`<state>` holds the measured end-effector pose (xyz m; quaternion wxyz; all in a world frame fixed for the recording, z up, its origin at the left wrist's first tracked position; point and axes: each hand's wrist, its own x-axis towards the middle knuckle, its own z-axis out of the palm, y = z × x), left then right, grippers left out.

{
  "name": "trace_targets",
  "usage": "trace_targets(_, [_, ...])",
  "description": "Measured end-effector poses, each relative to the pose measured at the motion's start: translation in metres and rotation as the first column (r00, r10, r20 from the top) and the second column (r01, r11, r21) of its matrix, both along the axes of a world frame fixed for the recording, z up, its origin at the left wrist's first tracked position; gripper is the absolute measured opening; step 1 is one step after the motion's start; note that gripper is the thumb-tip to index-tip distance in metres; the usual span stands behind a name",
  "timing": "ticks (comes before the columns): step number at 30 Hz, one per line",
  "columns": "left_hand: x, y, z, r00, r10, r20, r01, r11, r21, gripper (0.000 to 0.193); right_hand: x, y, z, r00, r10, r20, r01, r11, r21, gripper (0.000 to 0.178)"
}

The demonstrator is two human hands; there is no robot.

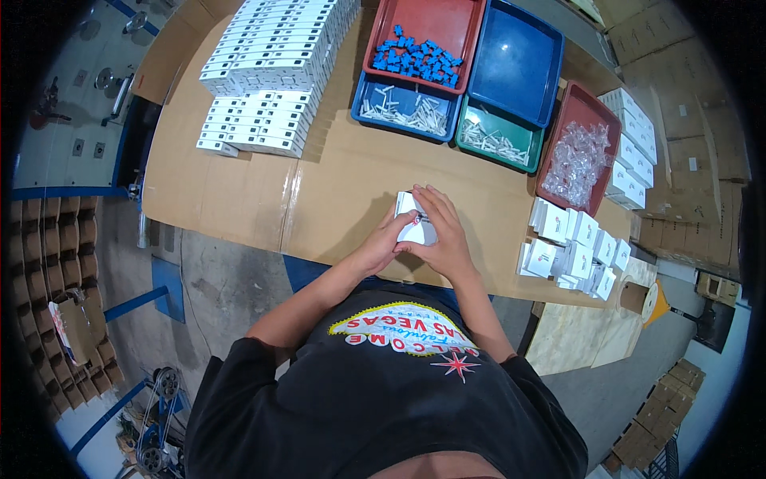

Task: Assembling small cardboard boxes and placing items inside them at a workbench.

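A small white box (408,203) is between my two hands near the front edge of the cardboard-covered table (335,199). My left hand (381,246) closes on its left side, the thumb lying across the top face. From the right, my right hand (448,241) wraps round it, fingers along the far side and thumb at the near end. The hands cover much of the box, and I cannot see whether its flaps are closed.
Stacked white boxes (267,68) stand far left. Trays hold blue pieces (415,60), white plastic pieces (403,110) and clear bags (581,164); a blue tray (517,60) stands beside them. White packets (570,243) lie at right, near more white boxes (630,152).
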<state>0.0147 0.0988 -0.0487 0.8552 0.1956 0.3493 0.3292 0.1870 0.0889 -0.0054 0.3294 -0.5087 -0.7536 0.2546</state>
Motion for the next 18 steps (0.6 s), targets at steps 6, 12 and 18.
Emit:
trace_targets(6, [-0.002, 0.004, 0.018, 0.995, 0.071, -0.075, -0.067, 0.996, 0.060, 0.052, 0.000, -0.010, -0.016, 0.969, -0.201, -0.144, 0.191, 0.978, -0.077, 0.093])
trace_targets(12, [-0.008, 0.006, 0.000, 0.968, 0.106, -0.226, -0.056, 0.974, 0.219, 0.045, 0.020, -0.014, -0.034, 0.753, -0.493, -0.437, -0.126, 0.544, -0.830, 0.043])
trace_targets(18, [-0.012, 0.007, -0.004, 0.975, 0.093, -0.203, -0.048, 0.975, 0.216, 0.043, 0.020, -0.020, -0.030, 0.700, -0.439, -0.563, -0.193, 0.643, -0.741, 0.033])
